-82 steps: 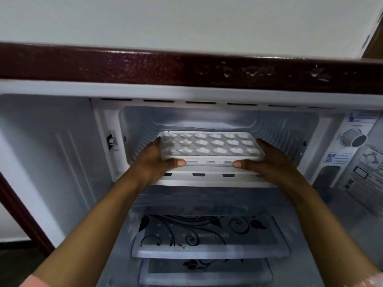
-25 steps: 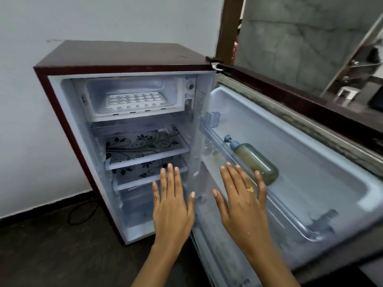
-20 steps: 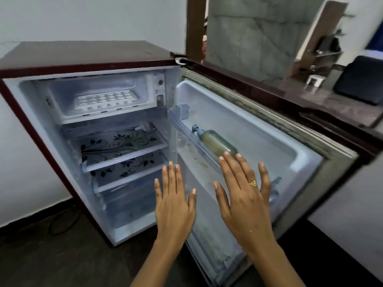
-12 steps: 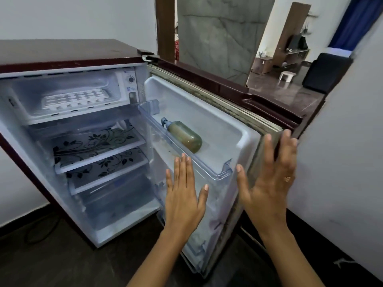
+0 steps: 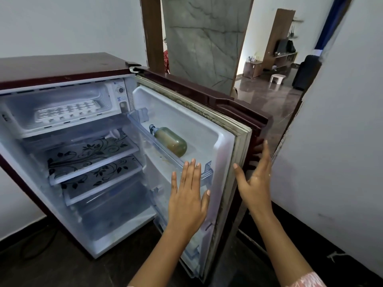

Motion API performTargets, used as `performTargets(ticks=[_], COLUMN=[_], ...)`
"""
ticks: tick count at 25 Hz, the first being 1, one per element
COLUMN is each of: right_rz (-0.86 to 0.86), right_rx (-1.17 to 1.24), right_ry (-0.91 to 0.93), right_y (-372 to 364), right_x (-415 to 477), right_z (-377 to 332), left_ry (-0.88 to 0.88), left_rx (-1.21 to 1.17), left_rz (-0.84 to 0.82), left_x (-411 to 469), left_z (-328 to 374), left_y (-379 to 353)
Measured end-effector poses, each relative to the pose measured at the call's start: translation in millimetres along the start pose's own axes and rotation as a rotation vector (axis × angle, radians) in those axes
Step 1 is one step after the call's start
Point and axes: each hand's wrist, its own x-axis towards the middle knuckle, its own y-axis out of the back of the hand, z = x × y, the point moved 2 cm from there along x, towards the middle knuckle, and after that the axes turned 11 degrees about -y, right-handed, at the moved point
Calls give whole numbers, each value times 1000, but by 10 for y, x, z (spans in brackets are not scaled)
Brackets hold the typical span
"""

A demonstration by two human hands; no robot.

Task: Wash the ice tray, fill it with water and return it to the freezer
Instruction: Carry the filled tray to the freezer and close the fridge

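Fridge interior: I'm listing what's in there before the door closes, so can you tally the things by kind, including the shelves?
Ice tray: 1
Bottle: 1
Floral-patterned shelves: 2, upper and lower
Total: 4

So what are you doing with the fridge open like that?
A person stands at a small fridge whose door is wide open. The white ice tray lies in the freezer compartment at the top. The right hand is at the door's outer edge, fingers straight; the left hand is held flat before the door's inside. A bottle lies on the door shelf. The door looks about to be pushed shut.
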Motion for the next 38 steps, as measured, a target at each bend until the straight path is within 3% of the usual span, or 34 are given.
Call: performTargets(ticks=[7,19,27,38], right_rz=[-6,-74,164,-90], right_rx=[-88,30,-296,-246], right_ry=[10,365,597,781], right_y=[22,-536,-1027,-1773], right_x=[-179,-768,-1024,-1287], right_z=[-61,-247,-360,-748], left_ry=[63,221,335,485], left_rx=[2,9,48,-47], left_rz=[72,187,268,299], left_x=[-162,-647,-905,-1194], left_z=[-88,-732,-1303,-2218], left_y=[129,600,895,1265])
